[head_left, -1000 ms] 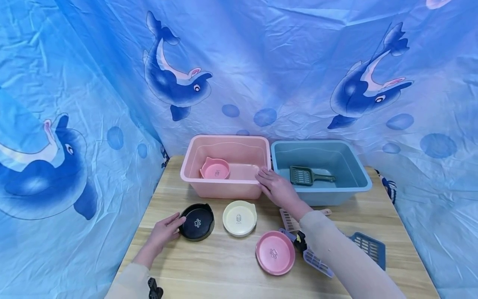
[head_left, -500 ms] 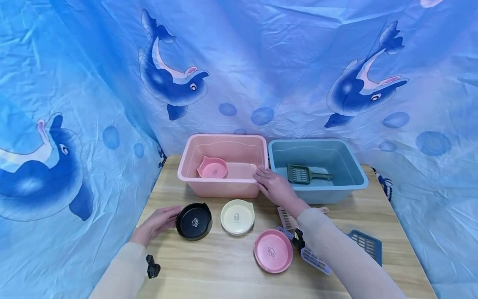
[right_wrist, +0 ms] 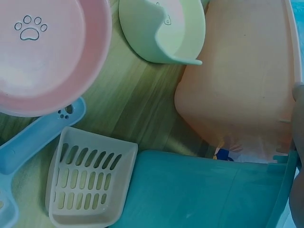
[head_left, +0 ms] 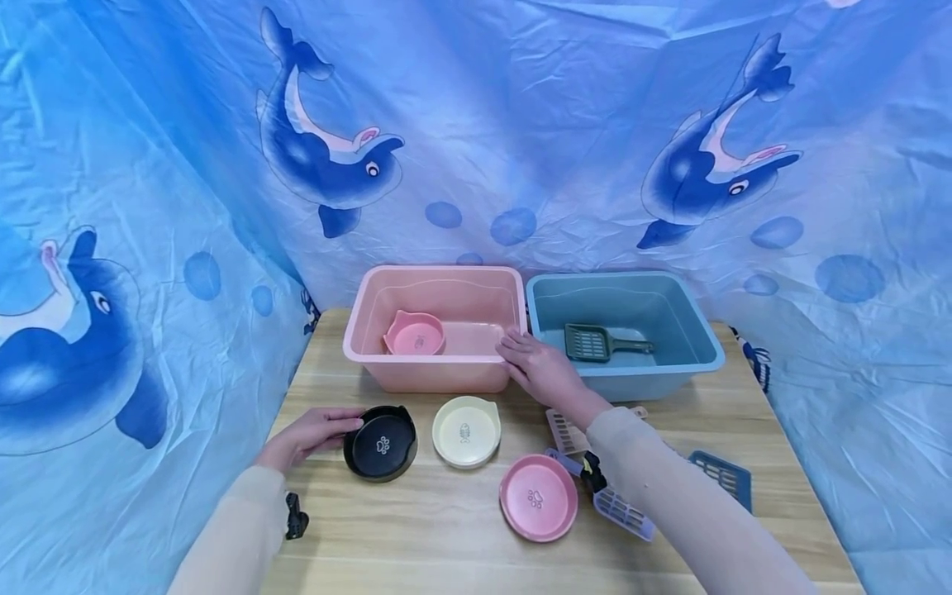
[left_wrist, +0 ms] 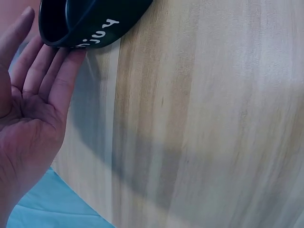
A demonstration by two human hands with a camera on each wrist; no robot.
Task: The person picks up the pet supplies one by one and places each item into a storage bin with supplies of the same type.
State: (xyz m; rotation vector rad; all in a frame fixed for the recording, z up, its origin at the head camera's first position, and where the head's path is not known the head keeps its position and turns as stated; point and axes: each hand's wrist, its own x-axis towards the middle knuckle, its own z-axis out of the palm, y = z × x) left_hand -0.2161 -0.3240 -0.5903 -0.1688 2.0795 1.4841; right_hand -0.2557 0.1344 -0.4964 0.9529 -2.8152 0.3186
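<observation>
My left hand (head_left: 316, 431) is at the left side of a black pet bowl (head_left: 381, 446) with a paw print. In the left wrist view its straight fingers (left_wrist: 65, 80) reach the outer wall of the bowl, the thumb standing apart from them. My right hand (head_left: 539, 364) grips the front right corner of the pink litter box (head_left: 427, 376), fingers over the rim; only a sliver of it shows in the right wrist view. A pink cat-eared bowl (head_left: 416, 335) lies inside that box. Between the hands sits a cream bowl (head_left: 466, 432) with a fish print.
A blue litter box (head_left: 640, 382) holding a dark green litter scoop (head_left: 587, 343) stands to the right. Nearer are a pink paw-print bowl (head_left: 539, 498), a pale scoop (right_wrist: 90, 178), a lavender scoop (head_left: 625, 514) and a dark blue scoop (head_left: 725, 479), partly behind my right sleeve.
My left hand's thumb came off the black bowl's rim, and a digit overlaps the rim again now. The right hand keeps its place; the head view has shifted slightly.
</observation>
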